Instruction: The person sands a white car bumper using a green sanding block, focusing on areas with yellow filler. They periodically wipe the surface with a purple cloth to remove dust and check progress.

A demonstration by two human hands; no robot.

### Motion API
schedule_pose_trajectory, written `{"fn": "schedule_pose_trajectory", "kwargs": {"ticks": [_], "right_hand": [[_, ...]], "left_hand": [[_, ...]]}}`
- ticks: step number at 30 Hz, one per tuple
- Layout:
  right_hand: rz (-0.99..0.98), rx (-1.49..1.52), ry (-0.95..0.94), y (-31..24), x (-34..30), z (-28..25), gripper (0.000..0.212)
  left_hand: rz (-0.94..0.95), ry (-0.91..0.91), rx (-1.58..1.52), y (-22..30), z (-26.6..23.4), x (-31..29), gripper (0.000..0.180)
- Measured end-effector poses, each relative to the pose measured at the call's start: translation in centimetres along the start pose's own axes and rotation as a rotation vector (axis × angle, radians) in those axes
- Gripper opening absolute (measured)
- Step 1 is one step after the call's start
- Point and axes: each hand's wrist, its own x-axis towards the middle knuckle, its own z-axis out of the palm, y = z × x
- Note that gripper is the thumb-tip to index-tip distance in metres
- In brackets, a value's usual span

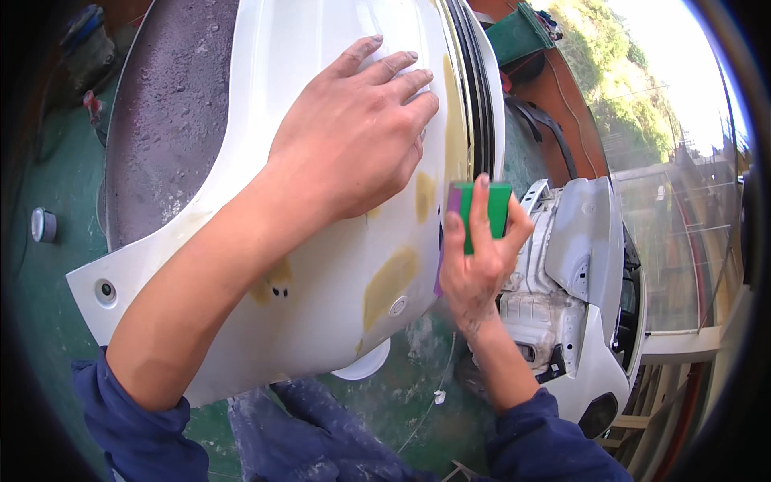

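A white car body panel point(329, 321) lies in front of me, with several yellowish filler patches point(391, 281) on its surface. My left hand point(357, 132) rests palm down on its upper part, fingers slightly spread and holding nothing. At the panel's right edge, my right hand point(483, 253) grips a green sanding block point(490, 210), thumb and fingers laid along it. Purple abrasive paper point(455, 198) shows on the block's left side, against the panel edge. Black trim strips point(482, 104) run along that edge above the block.
A rough, dark wheel-arch liner point(173, 120) borders the panel on the left. A small tin point(43, 225) stands on the green floor point(60, 297). Under the panel's lower edge shows a white round thing point(365, 363). Another white, partly stripped car point(590, 265) stands at right, near a green box point(516, 38).
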Motion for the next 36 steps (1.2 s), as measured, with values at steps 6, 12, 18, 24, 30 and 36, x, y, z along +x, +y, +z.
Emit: {"fn": "schedule_pose_trajectory", "kwargs": {"ticks": [6,12,18,24,30,36], "right_hand": [[0.075,0.024,0.034,-0.2,4.3,0.9,0.053],[-0.011,-0.011,-0.044,0.0,-6.4,-2.3,0.056],[0.106,0.024,-0.039,-0.7,-0.6,-0.6,0.057],[0.031,0.009,-0.036,0.5,-4.1,-1.8,0.054],[0.082,0.050,-0.004,-0.9,2.9,0.5,0.054],[0.040,0.036,-0.032,0.1,0.7,-0.4,0.053]], "left_hand": [[-0.005,-0.024,0.018,0.5,0.1,0.4,0.039],[-0.003,-0.014,-0.001,0.7,-0.1,0.2,0.037],[-0.019,-0.024,0.009,0.6,0.0,0.0,0.036],[-0.025,-0.016,0.005,1.0,0.0,0.7,0.037],[-0.022,-0.009,-0.010,0.4,-0.5,0.4,0.037],[-0.032,-0.017,0.005,1.0,-0.3,0.6,0.038]]}}
